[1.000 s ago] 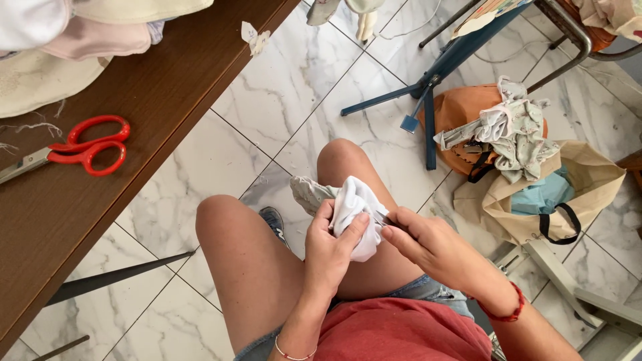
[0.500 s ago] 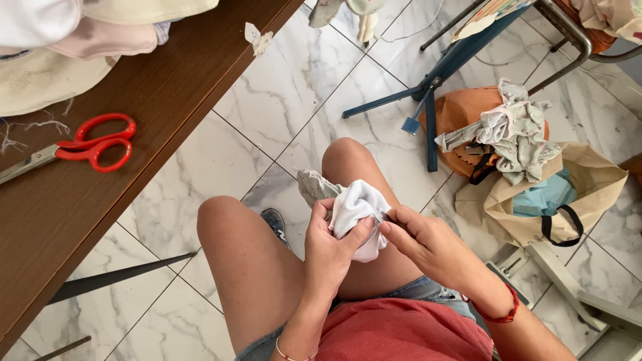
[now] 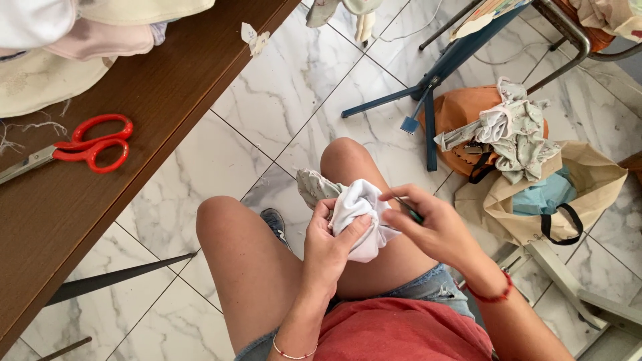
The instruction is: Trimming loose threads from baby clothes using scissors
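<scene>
Moved: right hand [image 3: 438,230] has slid up over the white cloth [image 3: 361,217].
Left hand [image 3: 331,244]: fingers pinching cloth.
Right fingers: pressed together on a thin green tool [image 3: 413,214].
Care: keep cloth bunched firm, work slowly.

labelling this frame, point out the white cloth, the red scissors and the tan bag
white cloth [image 3: 358,207], head view, on its bunched top fold
red scissors [image 3: 93,144], head view, on the handle loops
tan bag [image 3: 595,180], head view, on its right wall

Thin tool [image 3: 413,214] mostly hidden in right hand [image 3: 435,230]; scissors [image 3: 80,148] blade tips cut off by left edge.
</scene>
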